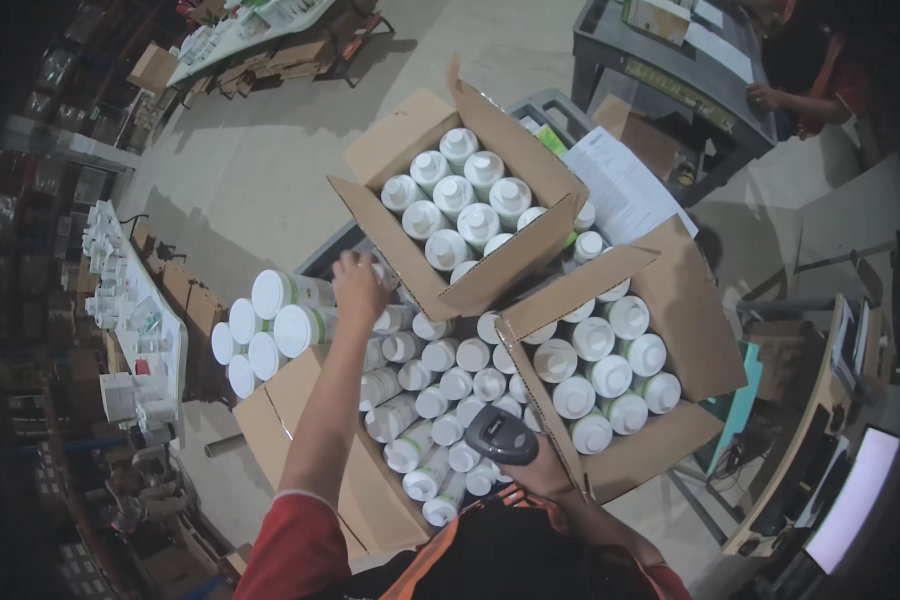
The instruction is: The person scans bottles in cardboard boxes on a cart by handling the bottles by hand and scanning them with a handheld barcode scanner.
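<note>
My left hand (360, 289) reaches to the far left side of the cart, its fingers bent down beside a white bottle (382, 276). Whether they grip it is hidden behind the back of the hand. Large white tubs (294, 330) with green bands lie stacked on their sides just left of that hand. In my right hand (541, 471) is a dark grey handheld barcode scanner (501, 435), held above many white capped bottles (456, 382). Two open cardboard boxes full of white bottles flank them: one box (510, 289) farther away, the other box (671, 330) at right.
A closed cardboard box (375, 487) sits under my left forearm. Printed sheets (622, 187) lie behind the boxes. Another person's hand (765, 97) rests by a grey cart (667, 75). A desk with a lit monitor (851, 499) stands at right, a white table (154, 337) at left.
</note>
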`<action>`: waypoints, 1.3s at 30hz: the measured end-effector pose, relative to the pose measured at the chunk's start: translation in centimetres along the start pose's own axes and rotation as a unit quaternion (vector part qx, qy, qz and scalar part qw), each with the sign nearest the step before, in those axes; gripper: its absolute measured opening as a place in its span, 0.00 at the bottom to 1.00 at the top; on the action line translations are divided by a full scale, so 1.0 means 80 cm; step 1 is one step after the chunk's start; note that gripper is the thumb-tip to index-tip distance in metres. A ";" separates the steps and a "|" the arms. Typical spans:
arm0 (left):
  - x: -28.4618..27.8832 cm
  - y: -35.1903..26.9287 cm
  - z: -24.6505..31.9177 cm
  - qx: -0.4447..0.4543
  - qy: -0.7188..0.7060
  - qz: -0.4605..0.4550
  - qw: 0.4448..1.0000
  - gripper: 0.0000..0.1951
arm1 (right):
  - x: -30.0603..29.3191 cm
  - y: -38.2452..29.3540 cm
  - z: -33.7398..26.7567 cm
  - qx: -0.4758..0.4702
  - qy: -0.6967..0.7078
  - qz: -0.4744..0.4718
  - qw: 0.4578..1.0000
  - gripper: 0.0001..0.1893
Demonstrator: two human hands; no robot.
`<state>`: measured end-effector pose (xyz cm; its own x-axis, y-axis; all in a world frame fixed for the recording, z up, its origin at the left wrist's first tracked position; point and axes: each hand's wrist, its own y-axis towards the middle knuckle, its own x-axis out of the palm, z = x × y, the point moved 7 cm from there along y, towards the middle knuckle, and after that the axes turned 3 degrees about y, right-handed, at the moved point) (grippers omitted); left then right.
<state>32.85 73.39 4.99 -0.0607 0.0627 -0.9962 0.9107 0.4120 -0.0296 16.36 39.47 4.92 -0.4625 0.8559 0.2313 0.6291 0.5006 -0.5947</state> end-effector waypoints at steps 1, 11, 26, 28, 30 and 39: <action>0.003 -0.007 -0.014 -0.009 0.005 0.000 1.000 0.28 | 0.007 -0.002 -0.017 0.038 -0.020 0.014 0.999 0.08; -0.077 -0.102 -0.048 0.011 -0.266 -0.046 0.963 0.27 | 0.028 0.047 -0.054 -0.113 -0.076 0.096 0.986 0.14; -0.197 -0.213 -0.038 0.112 -0.273 0.076 0.953 0.27 | 0.095 0.024 -0.172 -0.242 -0.178 0.034 0.953 0.18; -0.195 -0.212 -0.032 0.123 -0.262 0.069 0.955 0.26 | 0.088 0.019 -0.166 -0.222 -0.183 0.053 0.956 0.19; -0.174 -0.196 -0.026 0.117 -0.251 0.057 0.959 0.26 | 0.074 0.017 -0.148 -0.190 -0.183 0.057 0.963 0.20; 0.032 -0.051 -0.048 0.033 -0.164 -0.094 0.981 0.22 | 0.032 -0.024 -0.102 -0.166 -0.148 0.064 0.973 0.11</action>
<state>27.37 75.35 2.90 -0.1046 -0.3087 -0.9454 0.9211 0.3283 -0.2091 19.04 41.73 12.91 -0.4957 0.8639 -0.0886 0.8378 0.4489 -0.3106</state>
